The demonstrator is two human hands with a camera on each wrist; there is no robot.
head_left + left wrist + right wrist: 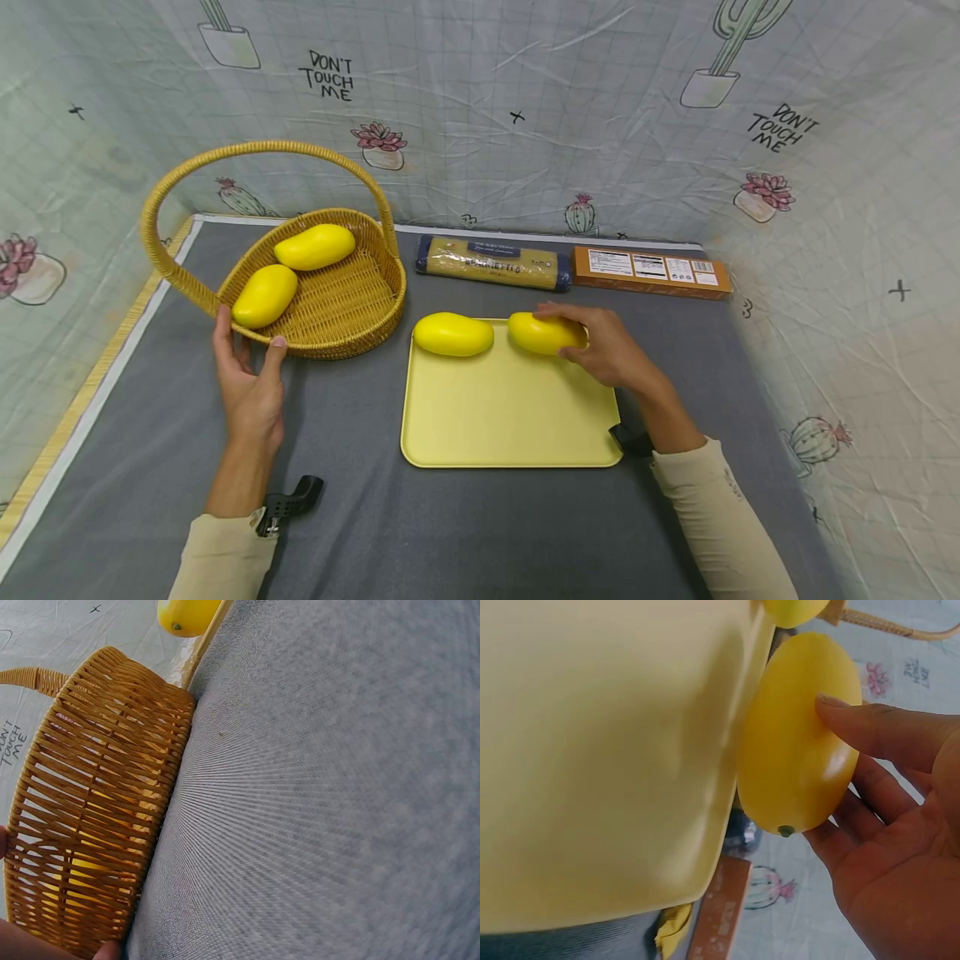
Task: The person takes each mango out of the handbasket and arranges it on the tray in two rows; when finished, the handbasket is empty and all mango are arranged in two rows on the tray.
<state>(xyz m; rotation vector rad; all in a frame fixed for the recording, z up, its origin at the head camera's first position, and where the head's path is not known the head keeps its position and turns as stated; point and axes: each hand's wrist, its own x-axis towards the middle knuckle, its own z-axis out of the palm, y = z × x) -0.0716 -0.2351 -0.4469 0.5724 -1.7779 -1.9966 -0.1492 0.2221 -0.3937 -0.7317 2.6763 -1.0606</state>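
Note:
A yellow mango (540, 333) lies at the far right part of the pale yellow tray (510, 417). My right hand (606, 346) grips this mango, thumb on the near side and fingers on the far side; the right wrist view shows the thumb across the mango (799, 742). Left of it, a second mango (453, 334) sits at the tray's far edge. My left hand (251, 392) holds the near left side of the wicker basket (345, 296), thumb at its rim. Inside the basket are two more mangoes, one at the back (315, 247) and one at the left (265, 297).
Behind the tray lie a spaghetti packet (491, 262) and a brown box (651, 273), end to end. The basket's tall handle (262, 148) arches upward. A patterned cloth (480, 108) hangs behind the grey table (352, 500).

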